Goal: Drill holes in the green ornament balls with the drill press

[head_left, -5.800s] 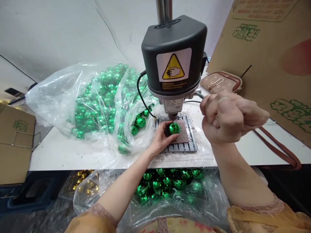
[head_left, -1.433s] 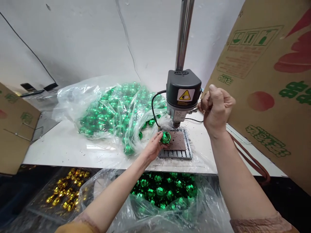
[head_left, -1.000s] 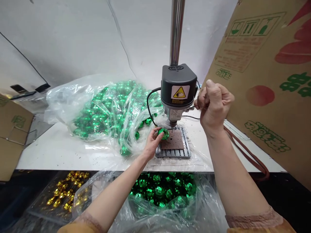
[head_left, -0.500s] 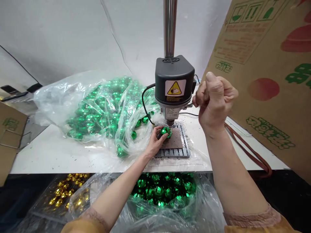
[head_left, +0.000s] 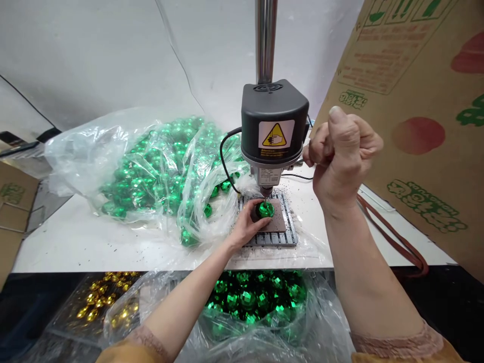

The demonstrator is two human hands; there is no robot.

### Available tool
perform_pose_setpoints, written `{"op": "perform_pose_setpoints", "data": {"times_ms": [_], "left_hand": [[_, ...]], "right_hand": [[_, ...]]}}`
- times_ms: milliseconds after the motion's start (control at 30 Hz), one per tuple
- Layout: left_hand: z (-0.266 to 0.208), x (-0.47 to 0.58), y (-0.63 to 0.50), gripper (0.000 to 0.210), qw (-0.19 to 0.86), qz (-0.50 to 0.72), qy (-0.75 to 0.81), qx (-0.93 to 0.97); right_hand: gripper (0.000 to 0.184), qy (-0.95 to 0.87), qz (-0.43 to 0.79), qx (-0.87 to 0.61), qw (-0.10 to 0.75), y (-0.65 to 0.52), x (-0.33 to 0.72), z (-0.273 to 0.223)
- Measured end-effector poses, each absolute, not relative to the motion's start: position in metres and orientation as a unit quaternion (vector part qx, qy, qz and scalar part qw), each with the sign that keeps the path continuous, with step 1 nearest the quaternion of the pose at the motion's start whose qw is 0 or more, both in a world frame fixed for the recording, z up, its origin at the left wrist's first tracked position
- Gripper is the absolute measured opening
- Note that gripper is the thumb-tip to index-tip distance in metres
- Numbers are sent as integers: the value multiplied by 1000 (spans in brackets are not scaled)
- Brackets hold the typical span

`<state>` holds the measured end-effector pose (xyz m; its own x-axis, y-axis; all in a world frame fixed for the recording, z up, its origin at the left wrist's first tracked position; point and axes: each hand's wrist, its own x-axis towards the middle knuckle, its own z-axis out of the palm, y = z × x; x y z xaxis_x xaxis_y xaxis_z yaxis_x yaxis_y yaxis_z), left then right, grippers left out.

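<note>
My left hand [head_left: 247, 222] grips a shiny green faceted ball [head_left: 266, 209] between thumb and fingers. The ball sits on a brown pad [head_left: 278, 224] over the slotted metal base [head_left: 289, 237] of a small drill press [head_left: 275, 126]. Directly over the ball is the chuck, with a thin bit reaching down to its top; whether the bit has gone in I cannot tell. At the machine's right side my right hand [head_left: 342, 156] is closed in a fist around a lever handle [head_left: 298, 163], most of which the fingers hide.
Left of the press lies a clear plastic bag [head_left: 86, 156] full of green balls. Below the table edge are another bag of green balls [head_left: 247, 297] and gold balls [head_left: 98, 297]. A large cardboard box [head_left: 408, 101] stands at right, near a brown strap [head_left: 401, 242].
My left hand has moved slightly right, bringing the green ball under the drill bit. My right hand stays closed at the lever, and the view has shifted a little.
</note>
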<state>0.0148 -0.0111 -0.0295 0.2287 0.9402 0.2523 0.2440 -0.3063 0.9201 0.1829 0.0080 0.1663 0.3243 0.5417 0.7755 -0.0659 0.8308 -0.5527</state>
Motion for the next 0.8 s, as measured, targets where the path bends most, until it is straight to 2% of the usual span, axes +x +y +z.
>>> {"op": "perform_pose_setpoints", "data": {"times_ms": [167,800], "left_hand": [[-26,14,-12,49,384,431,436,691],[-30,14,-13,52,416,440,423,674]], "right_hand": [[50,-531,197,-209,797,3,181,165],[47,-543,68,-118,829,-8,174,130]]}}
